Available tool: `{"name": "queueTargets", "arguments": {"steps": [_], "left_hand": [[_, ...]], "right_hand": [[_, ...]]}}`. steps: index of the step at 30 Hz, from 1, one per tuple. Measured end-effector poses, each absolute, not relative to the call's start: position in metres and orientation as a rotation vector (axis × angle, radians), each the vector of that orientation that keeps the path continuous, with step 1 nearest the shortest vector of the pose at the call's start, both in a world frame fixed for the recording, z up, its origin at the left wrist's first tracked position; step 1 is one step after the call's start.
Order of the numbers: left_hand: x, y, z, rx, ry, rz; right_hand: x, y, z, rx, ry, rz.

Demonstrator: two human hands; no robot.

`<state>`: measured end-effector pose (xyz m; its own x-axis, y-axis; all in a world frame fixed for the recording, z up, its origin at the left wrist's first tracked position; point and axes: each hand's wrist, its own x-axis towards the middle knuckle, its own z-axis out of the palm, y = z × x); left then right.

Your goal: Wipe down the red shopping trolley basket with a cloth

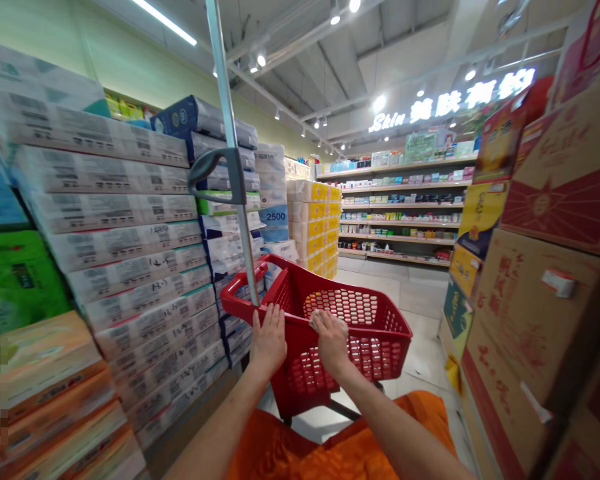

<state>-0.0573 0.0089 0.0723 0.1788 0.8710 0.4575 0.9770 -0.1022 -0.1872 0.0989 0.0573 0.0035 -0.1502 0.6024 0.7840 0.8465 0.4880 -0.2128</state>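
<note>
A red plastic shopping cart (pixel 377 353) with holes in its walls stands before me, turned sideways. My left hand (pixel 270 337) lies on its near rim, close to the handle end, fingers stretched out flat. Further along the same rim, my right hand (pixel 331 340) presses a crumpled pale cloth (pixel 343 325) against the edge, with its fingers bent over it. A metal pole (pixel 225 73) rises from the cart's handle end, bearing a dark grey handle (pixel 220 177) partway up. Most of the cloth is hidden under my fingers.
Wrapped tissue packs (pixel 130 227) stand in tall stacks on the left, with yellow-sided packs (pixel 320 223) beyond. Cardboard boxes (pixel 530 320) are piled close on the right. Stocked shelves (pixel 405 200) line the back, across a tiled floor (pixel 423 320). Orange fabric (pixel 340 457) covers my lap.
</note>
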Motion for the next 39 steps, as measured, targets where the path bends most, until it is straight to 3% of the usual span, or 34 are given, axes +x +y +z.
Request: {"name": "queueTargets", "arguments": {"steps": [5, 11, 17, 24, 30, 39], "left_hand": [[-0.042, 0.01, 0.066, -2.097, -1.724, -0.266], [-0.037, 0.01, 0.063, -2.104, -1.733, -0.254], [-0.026, 0.009, 0.062, -2.119, -1.733, -0.233], [-0.012, 0.013, 0.053, -2.187, -1.682, -0.227], [0.001, 0.016, 0.047, -2.254, -1.622, -0.233], [0.008, 0.016, 0.045, -2.29, -1.661, -0.24]], "right_hand": [[0.109, 0.058, -0.004, -1.156, -1.895, -0.345], [0.181, 0.054, -0.018, -1.475, -1.706, -0.382], [0.15, 0.053, -0.02, -1.233, -1.848, -0.384], [0.212, 0.055, -0.026, -1.508, -1.618, -0.389], [0.2, 0.058, -0.028, -1.388, -1.736, -0.443], [0.256, 0.053, -0.029, -1.775, -1.456, -0.405]]}}
